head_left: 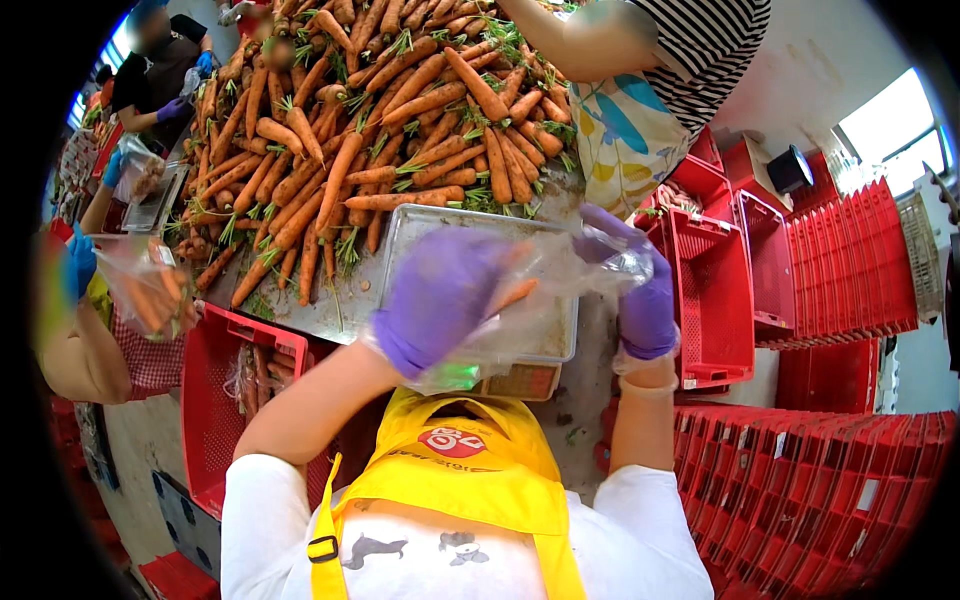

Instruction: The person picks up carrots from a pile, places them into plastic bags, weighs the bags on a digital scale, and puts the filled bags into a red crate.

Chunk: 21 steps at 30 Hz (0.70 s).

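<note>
My left hand (435, 295), in a purple glove and blurred by motion, is curled around carrots (515, 292) beside and partly behind a clear plastic bag (550, 260); its fingertips are hard to make out. My right hand (640, 280), also gloved in purple, grips the bag's upper edge. Beneath both hands lies a shallow metal tray (565, 335) on a device with a green lit display (460, 375). A large heap of carrots with green tops (340, 170) covers the metal table (345, 325) just beyond.
Co-workers stand at left (105, 360), back left (140, 90) and opposite (690, 60); one at left holds bagged carrots (150, 290). A red crate with bags (210, 390) sits below the table's left. Red crates (715, 310) and stacks of them (810, 480) line my right.
</note>
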{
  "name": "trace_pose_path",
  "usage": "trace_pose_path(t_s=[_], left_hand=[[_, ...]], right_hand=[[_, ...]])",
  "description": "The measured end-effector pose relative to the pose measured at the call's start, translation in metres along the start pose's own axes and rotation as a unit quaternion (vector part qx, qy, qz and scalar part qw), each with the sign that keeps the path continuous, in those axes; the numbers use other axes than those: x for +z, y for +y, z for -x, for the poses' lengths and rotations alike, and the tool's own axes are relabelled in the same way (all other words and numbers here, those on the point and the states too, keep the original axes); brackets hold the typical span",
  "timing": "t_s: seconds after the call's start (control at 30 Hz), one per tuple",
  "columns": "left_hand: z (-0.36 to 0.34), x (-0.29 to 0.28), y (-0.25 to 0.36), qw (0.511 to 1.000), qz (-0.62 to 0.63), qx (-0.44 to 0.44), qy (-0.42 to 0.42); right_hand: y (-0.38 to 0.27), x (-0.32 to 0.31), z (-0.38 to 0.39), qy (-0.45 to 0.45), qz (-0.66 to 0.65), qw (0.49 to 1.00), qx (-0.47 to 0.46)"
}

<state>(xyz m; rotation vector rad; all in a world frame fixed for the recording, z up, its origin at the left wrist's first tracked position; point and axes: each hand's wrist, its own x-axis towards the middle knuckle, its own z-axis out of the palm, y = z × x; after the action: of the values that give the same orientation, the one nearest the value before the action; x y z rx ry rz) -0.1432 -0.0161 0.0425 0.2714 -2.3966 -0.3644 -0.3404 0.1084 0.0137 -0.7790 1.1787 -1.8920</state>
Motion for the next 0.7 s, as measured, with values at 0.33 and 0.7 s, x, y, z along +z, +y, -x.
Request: trace_pose_path(t_s=[0.33, 0.7], left_hand=[[0.050, 0.016, -0.065, 0.896, 0.102, -0.129, -0.413], [0.034, 0.008, -0.098, 0.907, -0.160, -0.245, -0.302]], right_hand=[[-0.037, -0.014, 0.031, -0.054, -0.174, 0.982, 0.049], [0.010, 0.045, 0.038, 0.013, 0.599, 0.797, -0.080]])
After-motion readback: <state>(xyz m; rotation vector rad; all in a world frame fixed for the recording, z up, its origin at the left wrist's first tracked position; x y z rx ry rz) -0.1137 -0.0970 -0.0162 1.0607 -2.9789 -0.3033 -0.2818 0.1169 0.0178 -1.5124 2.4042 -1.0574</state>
